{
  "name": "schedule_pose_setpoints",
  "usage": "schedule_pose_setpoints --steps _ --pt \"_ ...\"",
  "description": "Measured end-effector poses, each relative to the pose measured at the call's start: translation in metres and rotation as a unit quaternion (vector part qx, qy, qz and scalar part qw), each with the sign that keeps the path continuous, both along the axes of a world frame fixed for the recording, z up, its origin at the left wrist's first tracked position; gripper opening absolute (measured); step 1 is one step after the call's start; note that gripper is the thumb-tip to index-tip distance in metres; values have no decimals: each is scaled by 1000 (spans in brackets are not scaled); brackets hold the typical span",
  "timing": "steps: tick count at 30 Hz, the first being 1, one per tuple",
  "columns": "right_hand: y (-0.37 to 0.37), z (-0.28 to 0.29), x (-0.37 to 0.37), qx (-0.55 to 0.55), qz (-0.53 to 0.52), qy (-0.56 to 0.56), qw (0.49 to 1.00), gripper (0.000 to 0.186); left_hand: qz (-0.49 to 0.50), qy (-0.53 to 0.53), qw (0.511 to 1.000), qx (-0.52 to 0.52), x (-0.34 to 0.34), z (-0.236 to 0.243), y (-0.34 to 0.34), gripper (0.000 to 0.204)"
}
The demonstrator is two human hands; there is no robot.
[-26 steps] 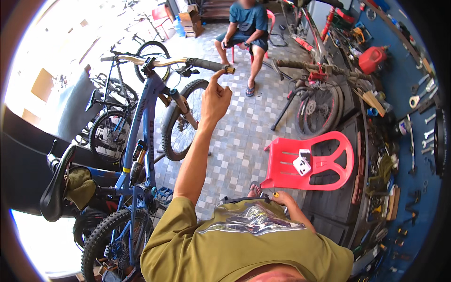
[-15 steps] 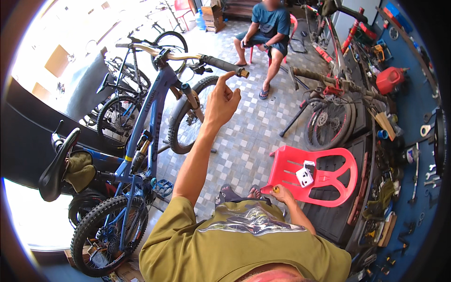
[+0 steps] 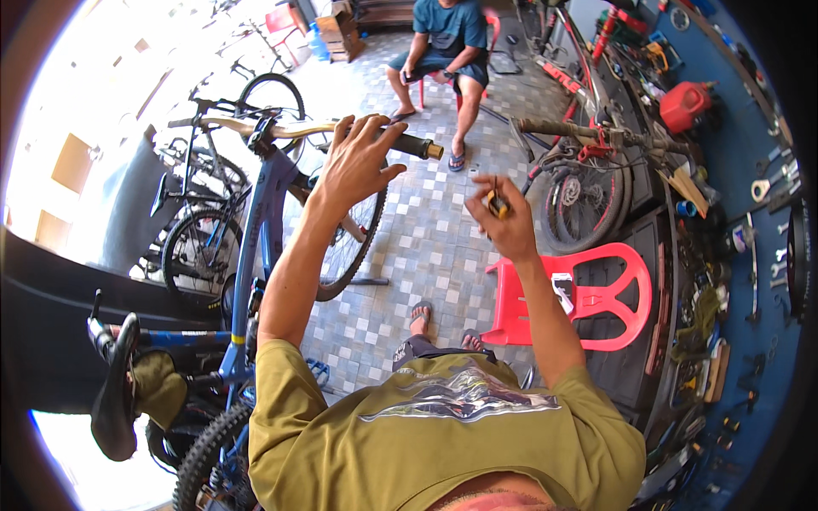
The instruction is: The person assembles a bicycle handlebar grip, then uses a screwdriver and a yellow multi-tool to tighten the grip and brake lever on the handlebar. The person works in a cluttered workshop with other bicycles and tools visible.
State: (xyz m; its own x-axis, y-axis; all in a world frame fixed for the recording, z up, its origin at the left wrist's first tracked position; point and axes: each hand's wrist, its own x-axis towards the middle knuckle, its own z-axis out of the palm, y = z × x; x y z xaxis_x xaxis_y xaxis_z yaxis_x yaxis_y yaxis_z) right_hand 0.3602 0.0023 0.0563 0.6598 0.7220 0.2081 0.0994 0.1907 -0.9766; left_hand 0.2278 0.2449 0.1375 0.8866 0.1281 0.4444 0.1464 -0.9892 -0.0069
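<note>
A blue mountain bike (image 3: 266, 192) stands at my left, its gold handlebar (image 3: 307, 129) reaching toward the middle. On the bar's near end is a black grip (image 3: 411, 146), with a short gold stub showing past it. My left hand (image 3: 356, 162) lies over the grip's inner part, fingers stretched and spread; whether it touches the rubber is hard to tell. My right hand (image 3: 509, 223) is raised right of the bar end, fingers curled round a small yellow-and-black tool (image 3: 497, 203). Its exact kind is partly hidden by the fingers.
A red plastic chair (image 3: 511, 298) at the right carries a white box (image 3: 562, 289). Beyond stands another bike with a brown grip (image 3: 558, 129). A seated person (image 3: 447, 51) is at the back. Tools hang on the blue wall (image 3: 724, 170); more bikes (image 3: 204, 247) stand left.
My right hand has risen from beside the red chair with the yellow-and-black tool. My left hand has shifted from the bar end inward along the grip, its fingers spreading. The view has shifted.
</note>
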Motion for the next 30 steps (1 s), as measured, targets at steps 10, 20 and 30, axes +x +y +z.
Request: schedule_pose_setpoints --steps 10,20,30 --pt "68 22 14 -90 -73 -114 987 38 -92 47 994 21 47 -6 32 28" --pt "64 36 10 -125 -77 -180 973 27 -111 112 987 0 56 -4 33 15" --pt "65 29 10 -101 -69 -144 982 32 -93 183 979 -12 59 5 25 15"
